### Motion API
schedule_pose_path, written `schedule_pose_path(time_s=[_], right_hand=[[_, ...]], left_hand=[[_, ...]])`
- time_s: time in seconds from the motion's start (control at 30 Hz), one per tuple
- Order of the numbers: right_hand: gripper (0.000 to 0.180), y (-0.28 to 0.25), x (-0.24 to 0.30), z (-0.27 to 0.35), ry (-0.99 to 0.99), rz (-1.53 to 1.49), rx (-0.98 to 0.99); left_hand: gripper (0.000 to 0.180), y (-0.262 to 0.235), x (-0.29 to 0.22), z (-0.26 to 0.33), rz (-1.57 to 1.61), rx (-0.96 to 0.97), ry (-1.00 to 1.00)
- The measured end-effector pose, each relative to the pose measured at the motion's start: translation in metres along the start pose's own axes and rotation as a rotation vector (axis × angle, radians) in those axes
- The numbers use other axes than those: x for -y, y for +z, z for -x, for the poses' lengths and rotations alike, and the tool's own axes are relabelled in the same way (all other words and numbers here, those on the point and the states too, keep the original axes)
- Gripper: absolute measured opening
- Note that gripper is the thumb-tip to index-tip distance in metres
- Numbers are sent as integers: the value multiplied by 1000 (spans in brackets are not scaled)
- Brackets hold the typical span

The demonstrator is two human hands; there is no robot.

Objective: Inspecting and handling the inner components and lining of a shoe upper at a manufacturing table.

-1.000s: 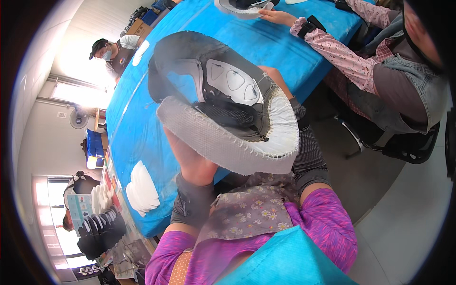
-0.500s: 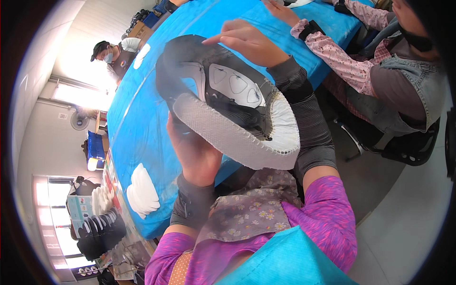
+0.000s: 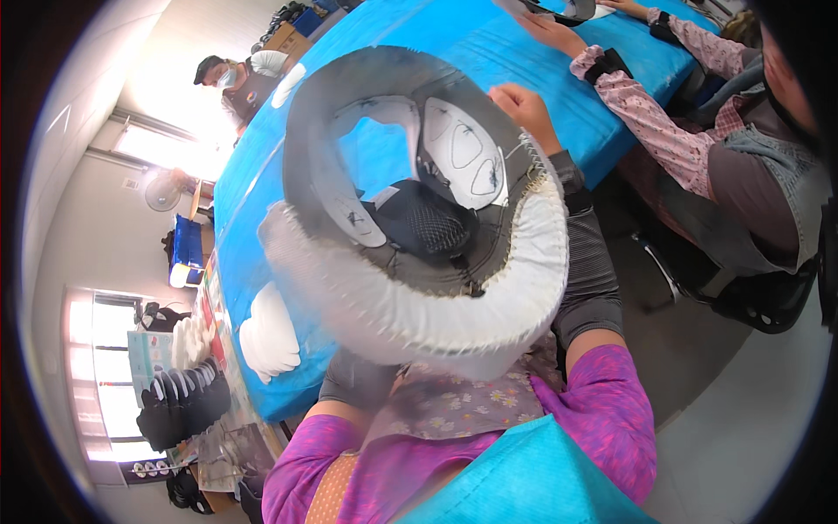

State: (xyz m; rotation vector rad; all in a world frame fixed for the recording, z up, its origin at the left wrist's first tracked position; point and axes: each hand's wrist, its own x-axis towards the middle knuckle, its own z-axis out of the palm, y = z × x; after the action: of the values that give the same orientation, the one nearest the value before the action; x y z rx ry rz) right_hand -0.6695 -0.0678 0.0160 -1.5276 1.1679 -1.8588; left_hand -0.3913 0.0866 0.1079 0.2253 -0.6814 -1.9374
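Note:
In front of me is a large ring-shaped padded piece that looks like a helmet liner [image 3: 445, 301], tilted so that I look into its hollow. Its grey rim carries a white band with thread stitches along the edge. Inside sit white pads with dark stitched outlines and a black mesh pad [image 3: 432, 223]. My right hand [image 3: 528, 115] is at the liner's right upper edge, its fingers curled; whatever they may hold is too small to make out. My left hand is hidden behind the liner; only its grey-sleeved forearm [image 3: 356, 382] shows below.
A blue-covered table [image 3: 489, 44] stretches beyond the liner. Stacked white pads [image 3: 269, 336] lie on its left. At the right sits a co-worker in pink floral sleeves [image 3: 642, 109], a dark piece before their hands. Another masked person [image 3: 240, 83] is at the far left.
The liner has tipped so that more of its inside faces me. My right hand has moved from above its far rim down to the right edge, fingers now curled. My left hand has gone out of sight.

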Motion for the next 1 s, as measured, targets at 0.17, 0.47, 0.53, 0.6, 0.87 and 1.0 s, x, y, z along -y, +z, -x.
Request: schedule_pose_path(time_s=[0.17,0.47,0.53,0.6,0.87,1.0], right_hand=[[24,-12,-86,13,-32,541,300],[23,-37,-83,-65,-62,692,291],[23,-47,-84,-71,-59,713,282],[22,-48,-84,-76,-61,716,281],[22,-55,-85,-88,-73,732,282],[21,-59,-86,-90,-78,748,278]], left_hand=[[45,-12,2,-2,-53,-28,5],[45,-9,-4,3,-97,-58,26],[45,-9,-2,1,-98,-53,13],[45,-9,-1,1,-102,-56,12],[44,-12,2,1,-117,-66,0],[44,-17,6,-1,-128,-67,-15]])
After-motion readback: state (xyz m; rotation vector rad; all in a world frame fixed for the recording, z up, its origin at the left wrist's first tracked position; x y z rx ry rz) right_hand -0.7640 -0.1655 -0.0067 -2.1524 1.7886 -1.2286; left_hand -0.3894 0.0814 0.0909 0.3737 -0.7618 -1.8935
